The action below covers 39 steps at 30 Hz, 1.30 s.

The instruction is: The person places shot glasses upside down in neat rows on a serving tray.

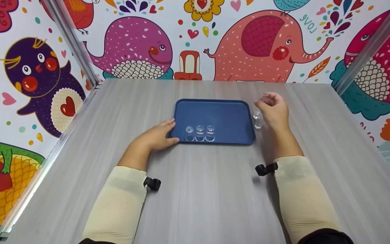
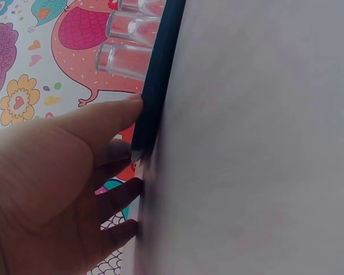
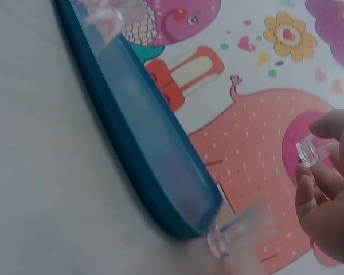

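Three small clear shot glasses (image 1: pixel 199 134) stand in a row near the front of a blue tray (image 1: pixel 212 113); part of this row shows in the left wrist view as clear glasses (image 2: pixel 129 59). My left hand (image 1: pixel 159 136) holds the tray's front left corner, its thumb against the front rim (image 2: pixel 155 86) and its fingers along the left side. Off the tray's right edge, my right hand (image 1: pixel 274 110) pinches another clear shot glass (image 3: pixel 307 150) between thumb and fingers, raised above the table. Just below this hand, a clear shot glass (image 1: pixel 258 123) stands beside the tray.
The grey table (image 1: pixel 208 189) runs back to a wall panel (image 1: pixel 195 40) with printed cartoon animals. Metal posts (image 1: pixel 74 42) rise at the back left and back right corners. A small black camera (image 1: pixel 152 184) sits at each wrist.
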{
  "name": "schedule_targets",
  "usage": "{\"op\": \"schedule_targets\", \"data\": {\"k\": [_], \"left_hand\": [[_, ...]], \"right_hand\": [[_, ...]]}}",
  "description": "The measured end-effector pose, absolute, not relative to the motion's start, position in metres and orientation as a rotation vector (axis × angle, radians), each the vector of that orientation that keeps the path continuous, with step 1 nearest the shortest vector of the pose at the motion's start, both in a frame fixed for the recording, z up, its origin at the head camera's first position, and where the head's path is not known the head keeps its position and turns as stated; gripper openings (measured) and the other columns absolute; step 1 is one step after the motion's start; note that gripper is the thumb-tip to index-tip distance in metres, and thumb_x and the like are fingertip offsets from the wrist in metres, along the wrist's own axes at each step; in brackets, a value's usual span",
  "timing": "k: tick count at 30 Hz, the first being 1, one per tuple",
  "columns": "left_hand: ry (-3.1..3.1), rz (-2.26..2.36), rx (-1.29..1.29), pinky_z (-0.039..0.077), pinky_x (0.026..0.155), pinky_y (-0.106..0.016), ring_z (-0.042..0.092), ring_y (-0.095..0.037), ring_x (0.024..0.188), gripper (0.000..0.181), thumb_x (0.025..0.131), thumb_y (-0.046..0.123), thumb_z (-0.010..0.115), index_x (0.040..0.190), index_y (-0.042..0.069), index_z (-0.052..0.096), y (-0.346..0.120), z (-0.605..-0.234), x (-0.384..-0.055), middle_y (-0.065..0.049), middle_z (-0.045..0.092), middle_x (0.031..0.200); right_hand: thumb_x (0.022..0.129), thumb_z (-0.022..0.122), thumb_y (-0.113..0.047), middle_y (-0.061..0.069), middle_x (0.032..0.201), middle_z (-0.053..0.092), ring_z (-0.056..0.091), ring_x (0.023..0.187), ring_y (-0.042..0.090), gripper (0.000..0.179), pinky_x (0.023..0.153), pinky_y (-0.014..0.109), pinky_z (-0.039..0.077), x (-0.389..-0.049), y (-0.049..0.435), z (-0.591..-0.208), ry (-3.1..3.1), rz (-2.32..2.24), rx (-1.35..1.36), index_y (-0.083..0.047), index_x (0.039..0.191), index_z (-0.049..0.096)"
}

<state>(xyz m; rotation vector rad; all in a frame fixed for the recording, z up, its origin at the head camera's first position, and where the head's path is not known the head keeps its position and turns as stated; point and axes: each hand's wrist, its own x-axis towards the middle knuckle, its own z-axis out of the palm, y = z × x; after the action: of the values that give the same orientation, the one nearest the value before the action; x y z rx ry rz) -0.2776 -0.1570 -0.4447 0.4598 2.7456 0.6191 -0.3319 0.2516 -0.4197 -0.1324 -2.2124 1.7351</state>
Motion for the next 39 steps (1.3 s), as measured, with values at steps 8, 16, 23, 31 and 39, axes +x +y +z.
{"op": "schedule_targets", "data": {"k": [8, 16, 23, 31, 39], "left_hand": [[2.747, 0.623, 0.477, 0.019, 0.139, -0.05, 0.021, -0.032, 0.168, 0.081, 0.106, 0.041, 0.064, 0.168, 0.001, 0.03, -0.156, -0.445, -0.279, -0.009, 0.022, 0.181], [2.741, 0.62, 0.478, 0.018, 0.139, -0.05, 0.02, -0.033, 0.168, 0.081, 0.106, 0.041, 0.064, 0.168, 0.001, 0.03, -0.157, -0.447, -0.28, -0.01, 0.021, 0.181], [2.74, 0.619, 0.474, 0.019, 0.139, -0.05, 0.02, -0.033, 0.168, 0.082, 0.106, 0.041, 0.065, 0.168, 0.001, 0.029, -0.157, -0.446, -0.28, -0.009, 0.021, 0.181], [2.751, 0.636, 0.503, 0.02, 0.138, -0.05, 0.022, -0.034, 0.168, 0.08, 0.106, 0.038, 0.064, 0.166, -0.003, 0.031, -0.158, -0.447, -0.279, -0.013, 0.022, 0.18], [2.754, 0.637, 0.501, 0.02, 0.138, -0.05, 0.022, -0.035, 0.167, 0.08, 0.106, 0.039, 0.064, 0.166, -0.003, 0.031, -0.158, -0.447, -0.278, -0.013, 0.022, 0.18]], "right_hand": [[0.096, 0.081, -0.026, -0.006, 0.102, 0.073, 0.066, 0.096, 0.015, 0.034, 0.08, 0.022, 0.057, -0.318, 0.228, -0.408, -2.277, 1.768, -0.062, -0.015, 0.125, 0.067], [0.094, 0.083, -0.025, 0.001, 0.112, 0.077, 0.072, 0.102, 0.016, 0.04, 0.089, 0.02, 0.061, -0.31, 0.215, -0.4, -2.327, 1.819, 0.079, -0.011, 0.126, 0.064], [0.093, 0.085, -0.021, 0.001, 0.107, 0.079, 0.073, 0.096, 0.016, 0.037, 0.086, 0.02, 0.063, -0.303, 0.205, -0.392, -2.342, 1.867, 0.269, -0.01, 0.124, 0.067], [0.093, 0.086, -0.028, -0.002, 0.101, 0.075, 0.065, 0.092, 0.02, 0.039, 0.078, 0.021, 0.059, -0.297, 0.2, -0.39, -2.361, 1.792, 0.394, -0.011, 0.126, 0.072], [0.094, 0.085, -0.03, -0.001, 0.1, 0.074, 0.064, 0.088, 0.016, 0.038, 0.074, 0.018, 0.058, -0.297, 0.196, -0.39, -2.35, 1.777, 0.453, -0.011, 0.126, 0.078]]}}
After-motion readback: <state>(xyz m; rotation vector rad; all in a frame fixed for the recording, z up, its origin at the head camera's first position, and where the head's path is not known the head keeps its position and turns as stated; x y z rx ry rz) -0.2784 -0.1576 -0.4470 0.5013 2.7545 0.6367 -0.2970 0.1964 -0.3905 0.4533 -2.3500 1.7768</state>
